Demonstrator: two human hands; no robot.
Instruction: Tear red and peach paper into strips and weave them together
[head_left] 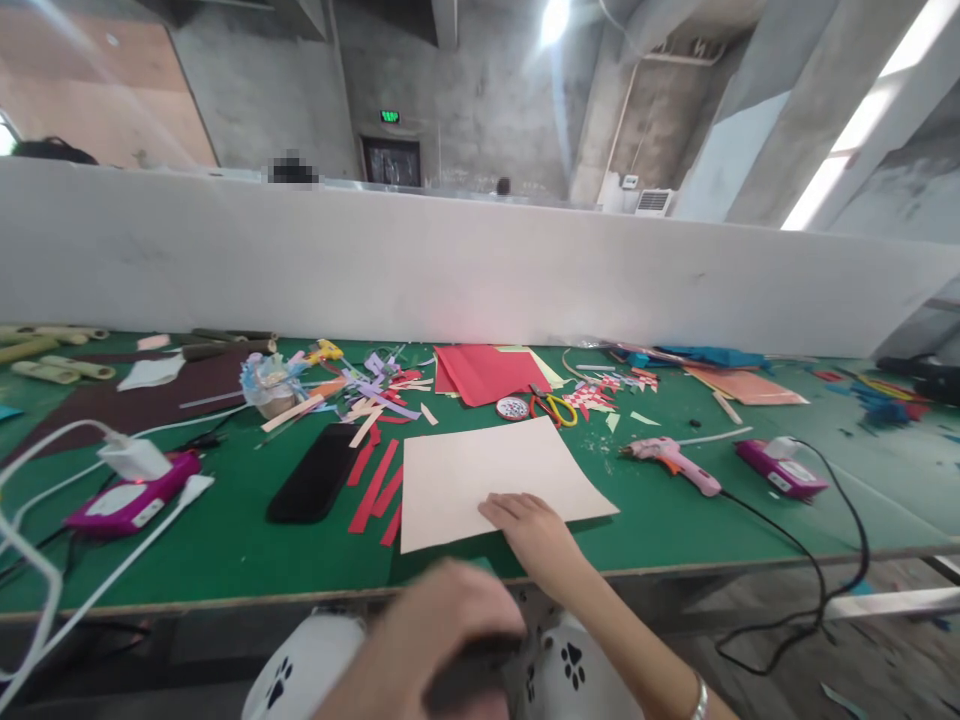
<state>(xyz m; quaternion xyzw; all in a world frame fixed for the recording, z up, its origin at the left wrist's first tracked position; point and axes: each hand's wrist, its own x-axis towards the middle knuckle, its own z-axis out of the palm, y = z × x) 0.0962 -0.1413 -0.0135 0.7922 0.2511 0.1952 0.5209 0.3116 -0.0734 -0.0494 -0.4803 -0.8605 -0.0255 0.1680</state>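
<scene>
Likely steadying: right hand (529, 530), fingers extended, on cream sheet (472, 465); left hand (442, 615) blurred, can't tell grip. Next: keep flat.

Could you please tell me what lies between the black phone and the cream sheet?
In the head view, red strips lie between the phone and the sheet.
</scene>
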